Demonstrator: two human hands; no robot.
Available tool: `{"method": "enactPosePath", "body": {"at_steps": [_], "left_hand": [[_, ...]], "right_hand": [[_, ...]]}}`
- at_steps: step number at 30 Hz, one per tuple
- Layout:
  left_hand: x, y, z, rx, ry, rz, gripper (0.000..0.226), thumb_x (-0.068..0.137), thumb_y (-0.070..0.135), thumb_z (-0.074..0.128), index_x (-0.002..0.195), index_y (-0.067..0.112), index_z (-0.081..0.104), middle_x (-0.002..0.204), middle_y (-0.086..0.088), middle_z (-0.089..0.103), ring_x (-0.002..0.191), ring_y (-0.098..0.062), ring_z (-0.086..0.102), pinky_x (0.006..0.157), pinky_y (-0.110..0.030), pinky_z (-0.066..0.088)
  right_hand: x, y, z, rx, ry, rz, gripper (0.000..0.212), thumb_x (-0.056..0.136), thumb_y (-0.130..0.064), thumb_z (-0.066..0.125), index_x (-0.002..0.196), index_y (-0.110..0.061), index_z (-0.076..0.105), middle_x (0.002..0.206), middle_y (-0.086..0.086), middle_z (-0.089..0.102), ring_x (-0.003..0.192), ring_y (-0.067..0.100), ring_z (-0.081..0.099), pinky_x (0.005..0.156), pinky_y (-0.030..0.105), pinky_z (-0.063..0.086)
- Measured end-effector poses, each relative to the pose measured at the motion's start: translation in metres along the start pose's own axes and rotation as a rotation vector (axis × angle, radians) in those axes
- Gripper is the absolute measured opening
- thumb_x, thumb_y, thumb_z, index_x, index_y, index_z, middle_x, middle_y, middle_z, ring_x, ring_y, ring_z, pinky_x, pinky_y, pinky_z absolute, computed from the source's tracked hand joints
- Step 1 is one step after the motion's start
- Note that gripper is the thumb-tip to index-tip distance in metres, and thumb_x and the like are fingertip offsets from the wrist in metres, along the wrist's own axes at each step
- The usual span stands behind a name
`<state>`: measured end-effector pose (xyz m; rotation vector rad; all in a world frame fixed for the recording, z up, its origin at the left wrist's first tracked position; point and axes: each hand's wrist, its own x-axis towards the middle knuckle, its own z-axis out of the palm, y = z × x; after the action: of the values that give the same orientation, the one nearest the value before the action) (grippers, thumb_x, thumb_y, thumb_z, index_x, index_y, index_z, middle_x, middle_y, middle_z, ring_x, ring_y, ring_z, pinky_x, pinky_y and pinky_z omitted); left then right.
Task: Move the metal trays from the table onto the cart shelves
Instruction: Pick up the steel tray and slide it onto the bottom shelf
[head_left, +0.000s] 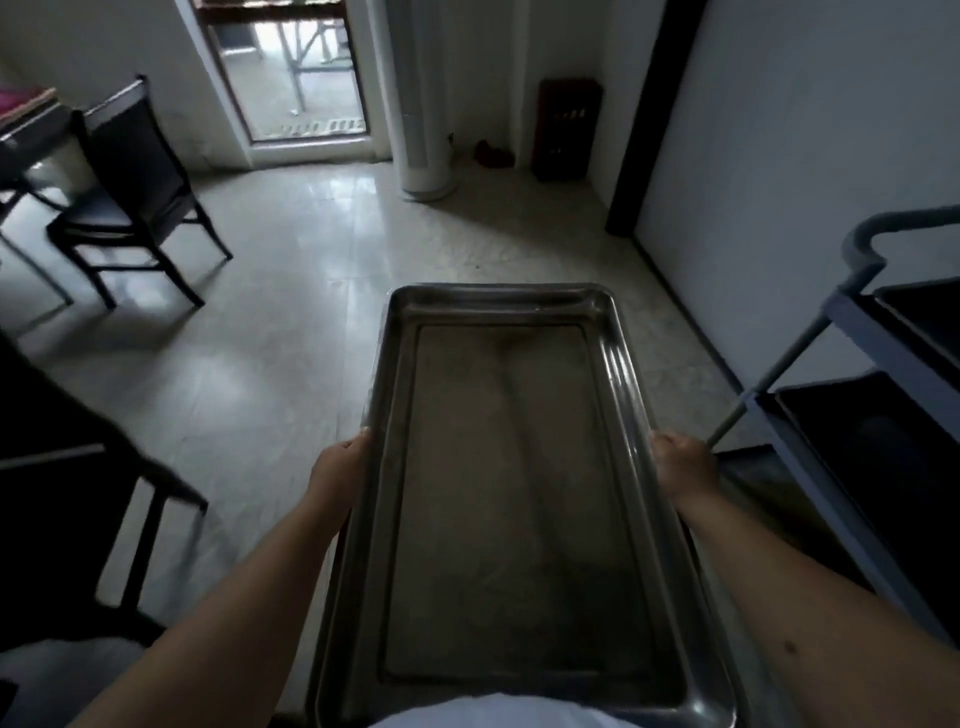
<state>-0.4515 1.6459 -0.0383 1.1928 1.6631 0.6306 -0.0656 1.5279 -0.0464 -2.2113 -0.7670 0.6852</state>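
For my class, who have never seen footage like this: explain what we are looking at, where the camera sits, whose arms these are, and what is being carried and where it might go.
There is one picture, taken by a wide-angle camera worn on a person's head, looking forward and down. That is why two bare arms reach in from the bottom edge: they belong to the wearer. No machine is involved.

The left hand and the right hand each grip a long side of an empty metal tray, held level above the tiled floor.

On the right stands a grey cart with dark shelves, the likely place for the tray. To the left are a dark chair and a table edge. Ahead are a glass door and a white column.
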Motion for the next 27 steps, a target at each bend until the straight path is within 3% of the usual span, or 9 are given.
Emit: {"method": "enactPosePath", "body": {"at_steps": [5,7,13,15,19,23,25,27], "left_hand": [[0.06,0.048,0.028,0.074,-0.128,0.031,0.04,0.094,0.054,0.059,0.074,0.024,0.075,0.076,-0.006,0.074,0.076,-0.025,0.071,0.067,-0.034,0.055],[0.082,0.067,0.053,0.115,-0.185,0.052,0.041,0.093,0.056,0.058,0.069,0.027,0.074,0.074,-0.002,0.073,0.073,-0.021,0.069,0.066,-0.032,0.053],[0.151,0.133,0.139,0.228,-0.287,0.156,0.041,0.099,0.049,0.052,0.095,0.016,0.075,0.081,-0.005,0.071,0.08,-0.024,0.067,0.077,-0.034,0.05],[0.172,0.154,0.159,0.254,-0.289,0.168,0.038,0.099,0.049,0.053,0.087,0.019,0.072,0.075,0.0,0.068,0.073,-0.019,0.064,0.073,-0.033,0.047],[0.195,0.18,0.188,0.279,-0.307,0.167,0.039,0.096,0.05,0.056,0.07,0.023,0.066,0.069,0.004,0.066,0.068,-0.014,0.061,0.063,-0.03,0.044],[0.206,0.197,0.219,0.323,-0.4,0.158,0.041,0.096,0.05,0.057,0.078,0.016,0.072,0.076,-0.006,0.068,0.074,-0.025,0.064,0.074,-0.035,0.048],[0.209,0.21,0.237,0.38,-0.479,0.177,0.045,0.097,0.05,0.055,0.083,0.011,0.073,0.079,-0.01,0.07,0.076,-0.027,0.065,0.07,-0.034,0.049],[0.21,0.222,0.257,0.424,-0.553,0.21,0.047,0.098,0.052,0.053,0.08,0.013,0.072,0.08,-0.012,0.07,0.075,-0.026,0.065,0.064,-0.031,0.048]], "right_hand": [[0.017,-0.01,-0.012,0.067,0.11,0.109,0.034,0.092,-0.025,0.051,0.081,0.004,0.065,0.079,0.022,0.064,0.078,0.031,0.058,0.071,0.038,0.045],[0.026,-0.004,-0.021,0.099,0.14,0.162,0.033,0.093,-0.024,0.051,0.082,0.003,0.065,0.083,0.024,0.065,0.079,0.032,0.058,0.068,0.036,0.041],[0.076,0.014,-0.041,0.116,0.231,0.287,0.037,0.096,-0.027,0.048,0.087,0.004,0.064,0.082,0.02,0.062,0.071,0.027,0.054,0.058,0.03,0.031],[0.097,0.015,-0.045,0.13,0.258,0.292,0.036,0.096,-0.027,0.049,0.09,0.005,0.064,0.083,0.02,0.062,0.066,0.02,0.049,0.056,0.031,0.028],[0.126,0.011,-0.051,0.165,0.287,0.322,0.037,0.096,-0.025,0.05,0.094,0.009,0.063,0.09,0.026,0.063,0.081,0.034,0.053,0.063,0.032,0.028],[0.134,0.023,-0.059,0.19,0.324,0.396,0.037,0.095,-0.03,0.05,0.077,0.0,0.063,0.073,0.015,0.056,0.07,0.026,0.048,0.063,0.032,0.03],[0.13,0.039,-0.058,0.283,0.401,0.439,0.039,0.093,-0.028,0.052,0.06,-0.007,0.05,0.06,0.009,0.049,0.066,0.024,0.046,0.062,0.034,0.032],[0.121,0.055,-0.055,0.356,0.479,0.499,0.042,0.092,-0.026,0.053,0.054,-0.012,0.04,0.054,0.004,0.041,0.062,0.022,0.041,0.058,0.033,0.03]]}}
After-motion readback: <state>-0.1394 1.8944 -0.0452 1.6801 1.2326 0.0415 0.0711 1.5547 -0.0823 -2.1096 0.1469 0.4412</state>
